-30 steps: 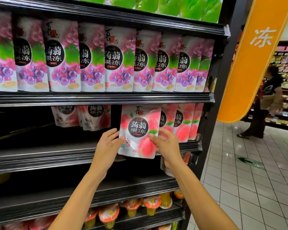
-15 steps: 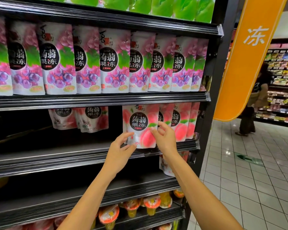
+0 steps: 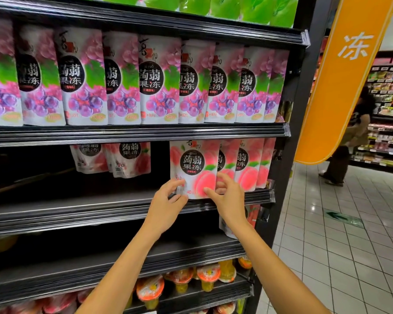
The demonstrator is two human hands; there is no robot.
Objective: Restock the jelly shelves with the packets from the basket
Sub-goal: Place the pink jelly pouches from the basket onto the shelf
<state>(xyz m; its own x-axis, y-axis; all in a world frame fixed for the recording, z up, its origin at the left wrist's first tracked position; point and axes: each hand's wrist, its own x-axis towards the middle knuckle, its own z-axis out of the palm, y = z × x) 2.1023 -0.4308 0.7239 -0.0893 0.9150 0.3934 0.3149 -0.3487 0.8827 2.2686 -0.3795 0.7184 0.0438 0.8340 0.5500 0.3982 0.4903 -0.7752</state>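
Head camera: a peach jelly packet (image 3: 194,168) stood upright at the front lip of the middle shelf (image 3: 100,211), its long axis vertical, top edge up under the shelf above and printed face turned out toward the aisle. It stood at the left end of a row of peach packets (image 3: 247,166) and overlapped the nearest one. Both hands were on its bottom corners. The left hand (image 3: 166,205) had fingers curled round the lower left corner, and the right hand (image 3: 228,198) pinched the lower right edge, thumb on the front.

Farther left on the same shelf, two more peach packets (image 3: 127,159) sat well back in the dark. A tight row of grape packets (image 3: 159,80) filled the shelf above, with green packets (image 3: 225,5) on top, and jelly cups (image 3: 208,277) stood two shelves down.

To the right, an orange sign (image 3: 340,75) hung beside the black shelving. Beyond it lay a white tiled floor (image 3: 349,245) marked with a green arrow (image 3: 343,217), where a person (image 3: 349,141) stood before further stocked shelves.
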